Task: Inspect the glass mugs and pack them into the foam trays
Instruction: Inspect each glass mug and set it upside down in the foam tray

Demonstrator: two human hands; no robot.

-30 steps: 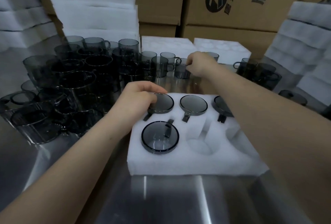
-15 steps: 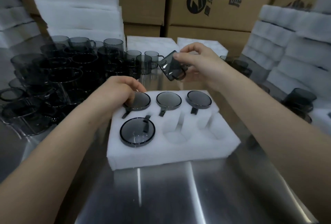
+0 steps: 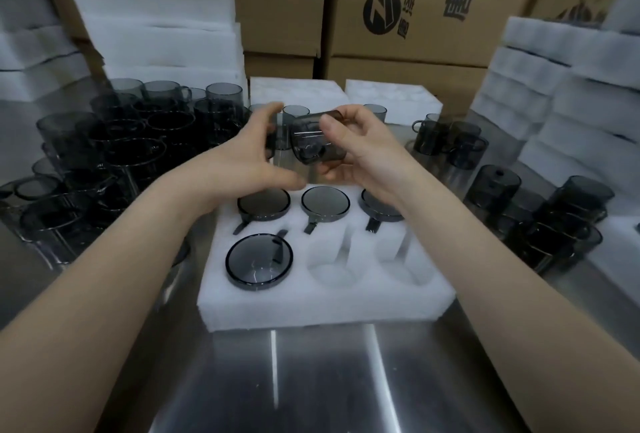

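My right hand (image 3: 363,152) grips a smoky grey glass mug (image 3: 317,142), tipped on its side above the back of the white foam tray (image 3: 325,308). Just left of the mug hovers my left hand (image 3: 242,162), fingers spread and holding nothing; I cannot tell whether it touches the glass. In the tray, three mugs sit upside down along the back row (image 3: 325,206) and one more fills the front left pocket (image 3: 259,262). Its front middle pocket (image 3: 329,268) and front right pocket (image 3: 403,259) hold nothing.
Several loose grey mugs crowd the steel table on the left (image 3: 121,152) and on the right (image 3: 554,214). Foam trays are stacked at back left (image 3: 156,34) and at right (image 3: 571,86). Cardboard boxes (image 3: 415,10) form a wall behind.
My left hand has come up off the back left mug in the tray to beside the held mug. My right hand has carried that mug in from the back pile to the centre.
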